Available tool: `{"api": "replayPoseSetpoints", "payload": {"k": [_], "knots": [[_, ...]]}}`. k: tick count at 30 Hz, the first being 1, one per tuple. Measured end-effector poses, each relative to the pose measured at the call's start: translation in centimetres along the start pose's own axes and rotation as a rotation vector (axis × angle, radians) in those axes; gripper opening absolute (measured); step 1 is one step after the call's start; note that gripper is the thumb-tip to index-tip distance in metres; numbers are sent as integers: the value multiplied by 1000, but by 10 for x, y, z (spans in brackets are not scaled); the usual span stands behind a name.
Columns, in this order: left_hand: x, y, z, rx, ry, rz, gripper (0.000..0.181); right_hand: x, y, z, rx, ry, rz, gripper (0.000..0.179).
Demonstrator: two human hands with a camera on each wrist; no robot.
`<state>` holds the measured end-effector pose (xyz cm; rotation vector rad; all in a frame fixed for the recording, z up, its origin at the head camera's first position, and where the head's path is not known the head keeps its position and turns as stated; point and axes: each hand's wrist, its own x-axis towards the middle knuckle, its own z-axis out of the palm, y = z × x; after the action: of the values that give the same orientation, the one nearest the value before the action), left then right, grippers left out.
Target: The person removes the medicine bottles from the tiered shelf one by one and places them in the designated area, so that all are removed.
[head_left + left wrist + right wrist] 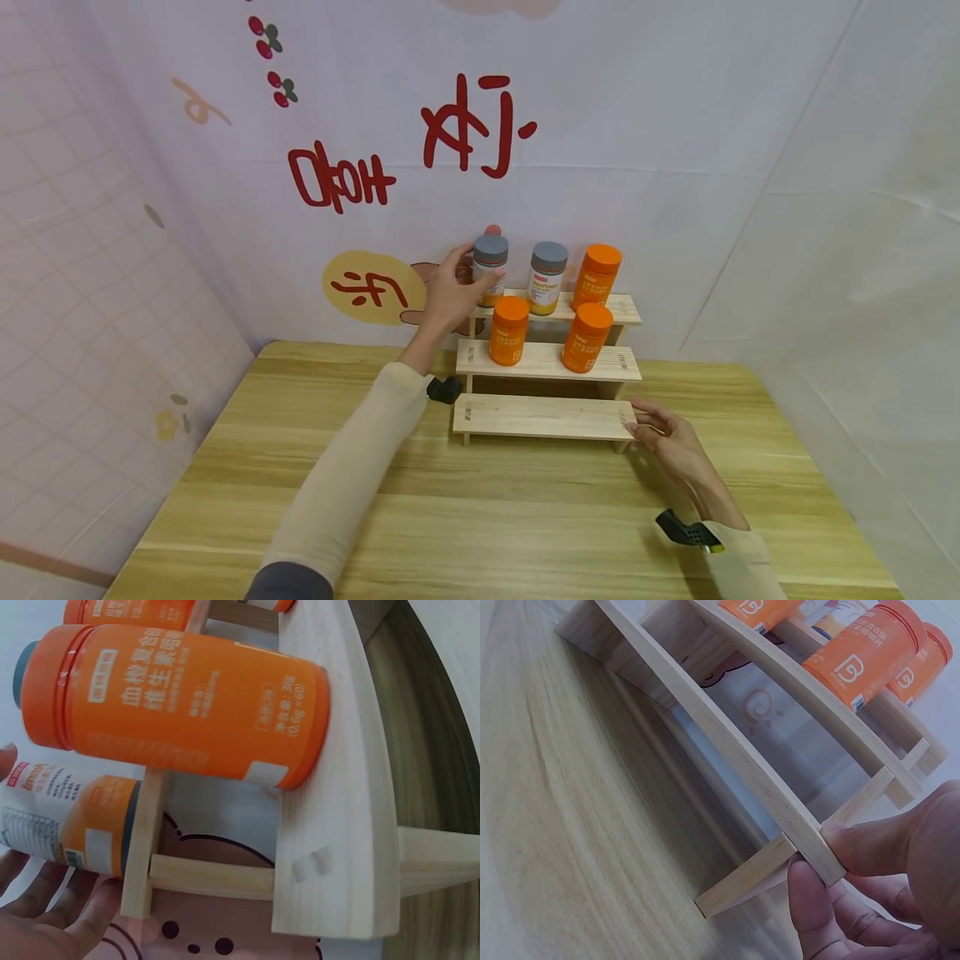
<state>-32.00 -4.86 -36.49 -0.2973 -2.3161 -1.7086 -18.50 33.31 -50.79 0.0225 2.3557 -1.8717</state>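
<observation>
A three-step wooden rack [543, 417] stands on the table against the wall. At the left end of its top step, my left hand [452, 293] grips a grey-lidded bottle [491, 250] with a white and orange label, thumb on the near side and fingers behind. My right hand [672, 442] pinches the right end of the bottom step, the thumb [870, 840] on top and fingers beneath. Another grey-lidded bottle [547, 279] and an orange bottle [597, 275] share the top step. Two more orange bottles, a left one [509, 332] and a right one [587, 337], occupy the middle step.
The wood-grain table [480, 525] spreads in front of the rack and to both sides. A white wall sheet [637, 150] with red characters and drawings rises right behind it. Side sheets [97, 292] border the table at left and right.
</observation>
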Motion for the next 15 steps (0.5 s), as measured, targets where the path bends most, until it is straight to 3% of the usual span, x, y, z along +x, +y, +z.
{"api": "replayPoseSetpoints", "payload": {"k": [7,15], "knots": [[1,-6,9,13,40,-3,72,0,0,0,3,-5,-4,59],[0,-6,9,6,64,2,69,-1,0,-1,-3,-1,6,57]]}}
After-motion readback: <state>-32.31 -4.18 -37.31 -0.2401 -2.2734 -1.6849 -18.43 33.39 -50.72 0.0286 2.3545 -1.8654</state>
